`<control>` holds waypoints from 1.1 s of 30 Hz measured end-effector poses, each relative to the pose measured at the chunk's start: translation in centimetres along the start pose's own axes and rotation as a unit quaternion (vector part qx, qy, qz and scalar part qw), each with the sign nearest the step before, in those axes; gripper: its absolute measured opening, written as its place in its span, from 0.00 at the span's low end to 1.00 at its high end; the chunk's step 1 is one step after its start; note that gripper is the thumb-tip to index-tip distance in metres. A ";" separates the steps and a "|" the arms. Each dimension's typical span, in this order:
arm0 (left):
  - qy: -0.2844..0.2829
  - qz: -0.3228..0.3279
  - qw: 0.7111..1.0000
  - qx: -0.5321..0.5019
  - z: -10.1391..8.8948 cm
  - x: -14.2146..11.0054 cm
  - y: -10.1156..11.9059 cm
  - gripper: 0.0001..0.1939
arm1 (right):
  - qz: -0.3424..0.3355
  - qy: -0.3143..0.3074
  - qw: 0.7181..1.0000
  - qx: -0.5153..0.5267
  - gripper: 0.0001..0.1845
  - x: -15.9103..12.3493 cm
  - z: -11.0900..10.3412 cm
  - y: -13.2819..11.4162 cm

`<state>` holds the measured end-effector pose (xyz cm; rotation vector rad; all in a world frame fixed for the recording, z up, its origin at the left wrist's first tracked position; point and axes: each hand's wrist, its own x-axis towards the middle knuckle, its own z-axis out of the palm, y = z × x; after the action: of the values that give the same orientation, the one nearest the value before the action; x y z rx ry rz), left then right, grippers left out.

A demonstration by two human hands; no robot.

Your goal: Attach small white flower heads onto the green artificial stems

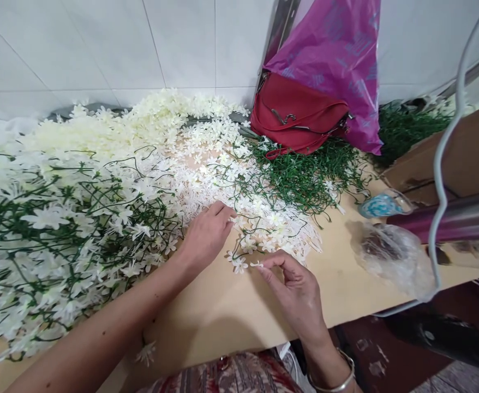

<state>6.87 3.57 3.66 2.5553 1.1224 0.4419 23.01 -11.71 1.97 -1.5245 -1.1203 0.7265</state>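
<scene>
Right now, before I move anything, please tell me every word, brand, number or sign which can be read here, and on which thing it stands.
No text can be read for certain.
Purple plastic bag: blue-grey printed marks, too blurred to tell whether they are letters or only a pattern.
Red handbag: a metal clasp, but no brand that I can read.
Blue-and-white item by the cardboard: a pattern, no readable word or number.

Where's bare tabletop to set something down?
Between left forearm and right hand, to the table's front edge, bar one stray blossom; also between right hand and clear plastic bag. Crowded: left, white artificial flowers; back, red handbag, green stems.
</scene>
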 end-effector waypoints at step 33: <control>-0.017 0.068 0.982 0.175 -1.4 -0.7 1.2 0.13 | 0.044 0.007 0.998 0.033 0.05 -0.5 -0.4 0.5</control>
<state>6.64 2.46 5.32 2.9444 1.0984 0.2492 23.35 -12.29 1.57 -1.5287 -1.0150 0.8037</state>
